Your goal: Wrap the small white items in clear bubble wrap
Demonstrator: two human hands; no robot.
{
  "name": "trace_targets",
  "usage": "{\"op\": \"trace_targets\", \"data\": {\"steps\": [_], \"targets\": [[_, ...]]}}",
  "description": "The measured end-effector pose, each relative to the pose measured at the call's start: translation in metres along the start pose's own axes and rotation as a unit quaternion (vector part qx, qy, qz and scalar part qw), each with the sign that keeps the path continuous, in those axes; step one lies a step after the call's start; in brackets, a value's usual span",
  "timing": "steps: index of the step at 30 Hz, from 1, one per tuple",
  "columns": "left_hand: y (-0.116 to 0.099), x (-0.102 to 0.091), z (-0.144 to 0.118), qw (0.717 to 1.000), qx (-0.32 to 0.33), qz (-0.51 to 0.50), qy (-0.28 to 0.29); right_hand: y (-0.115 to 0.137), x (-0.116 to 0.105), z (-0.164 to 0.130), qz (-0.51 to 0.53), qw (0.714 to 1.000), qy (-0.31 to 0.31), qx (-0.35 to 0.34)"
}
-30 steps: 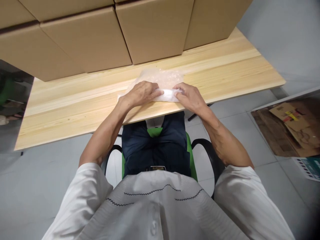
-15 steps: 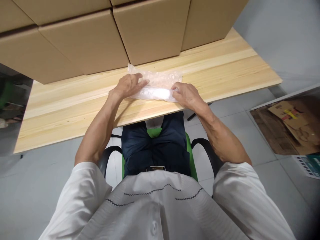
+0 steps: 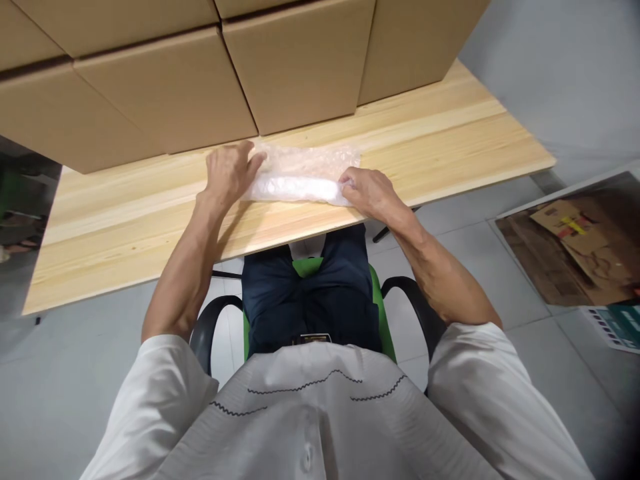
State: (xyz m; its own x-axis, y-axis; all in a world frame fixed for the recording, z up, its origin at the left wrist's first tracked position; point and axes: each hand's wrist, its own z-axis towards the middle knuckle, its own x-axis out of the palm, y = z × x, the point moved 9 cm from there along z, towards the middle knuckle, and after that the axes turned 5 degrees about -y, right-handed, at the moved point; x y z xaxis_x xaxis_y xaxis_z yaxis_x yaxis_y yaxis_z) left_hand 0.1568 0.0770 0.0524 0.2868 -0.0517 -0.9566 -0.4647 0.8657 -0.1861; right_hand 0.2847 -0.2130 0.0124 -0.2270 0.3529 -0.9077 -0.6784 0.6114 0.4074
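A sheet of clear bubble wrap (image 3: 305,160) lies on the wooden table near its front edge. Its near side is folded into a whitish, shiny roll; whether something is inside cannot be made out. My left hand (image 3: 229,172) is at the left end of the sheet, thumb and forefinger closed about its far left corner. At the opposite end, my right hand (image 3: 369,192) pinches the right end of the folded part, with its fingers curled in.
Large cardboard boxes (image 3: 165,90) are stacked along the back of the wooden table (image 3: 450,147). Flattened cardboard (image 3: 575,247) lies in a container on the floor to the right. Beneath me is a green chair with black armrests (image 3: 410,300).
My left hand has moved left from on top of the wrap to its far left corner, which no longer sticks up. My right hand stays at the right end.
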Motion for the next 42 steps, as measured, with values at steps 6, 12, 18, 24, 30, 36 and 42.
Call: {"op": "trace_targets", "data": {"steps": [6,12,18,24,30,36,42], "targets": [[-0.096,-0.002,-0.049,0.966,0.249,-0.056,-0.047,0.000,-0.002,-0.002,0.007,1.000,-0.009,0.002],[-0.160,0.047,-0.086,0.922,0.379,-0.082,0.014,0.001,-0.002,-0.002,0.031,0.999,-0.026,-0.021],[-0.152,0.053,-0.081,0.929,0.361,-0.083,0.015,-0.014,-0.002,0.002,0.074,0.996,-0.049,-0.026],[-0.151,0.055,-0.079,0.934,0.343,-0.098,0.023,-0.034,-0.020,-0.015,0.068,0.987,-0.146,-0.009],[-0.147,0.054,-0.077,0.935,0.334,-0.121,0.027,0.029,-0.020,-0.052,0.022,0.962,-0.194,-0.193],[-0.140,0.054,-0.075,0.935,0.317,-0.150,0.041,0.043,0.009,-0.042,-0.015,0.973,-0.107,-0.205],[-0.135,0.038,-0.077,0.932,0.325,-0.151,0.050,0.036,0.010,-0.035,-0.014,0.983,-0.070,-0.172]]}}
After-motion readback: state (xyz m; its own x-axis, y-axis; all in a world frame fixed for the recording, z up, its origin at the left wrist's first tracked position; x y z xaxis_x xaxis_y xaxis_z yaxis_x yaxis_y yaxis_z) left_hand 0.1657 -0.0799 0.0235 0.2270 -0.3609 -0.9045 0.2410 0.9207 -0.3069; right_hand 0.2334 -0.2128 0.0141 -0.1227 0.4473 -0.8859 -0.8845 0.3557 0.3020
